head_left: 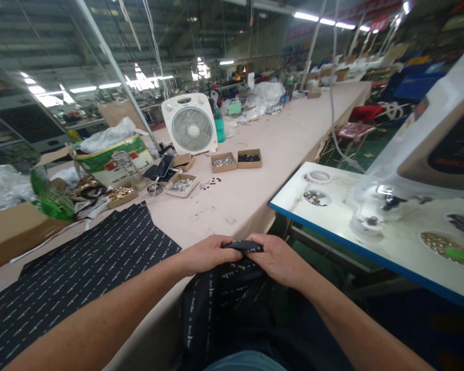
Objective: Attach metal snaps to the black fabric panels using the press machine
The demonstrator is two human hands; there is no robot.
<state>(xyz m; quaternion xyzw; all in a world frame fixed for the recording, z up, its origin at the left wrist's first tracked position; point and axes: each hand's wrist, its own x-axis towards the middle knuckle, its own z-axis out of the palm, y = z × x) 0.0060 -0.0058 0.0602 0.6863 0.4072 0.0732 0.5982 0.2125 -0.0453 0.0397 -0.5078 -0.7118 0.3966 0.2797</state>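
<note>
The left hand (205, 256) and the right hand (275, 261) are closed and close together, fingers curled over a narrow fold of black printed fabric (243, 246) and gripping it from both sides. The soft, matte cloth is held just beyond the near edge of the workbench, its lower part falling in loose folds in front of the person. Its rows of small white lettering cannot be read at this size. A matching flat sheet of black fabric (77, 270) lies on the pale, smooth bench top (235, 211) to the left of the hands, its edges cut at an angle.

Farther along the bench stand shallow square cardboard trays: one of silver metal studs (223, 162), one of dark pieces (249, 158), another of silver studs (181, 186) and one of gold-coloured parts (120, 195). A few loose dark studs (211, 183) lie near them. Behind are a white plastic box fan (189, 123) with a round grille and a smartphone (163, 166) on a cable. To the right, a white machine table (313, 206) with a blue edge holds round metal fittings, beside a bowl of gold-coloured studs (444, 246)
</note>
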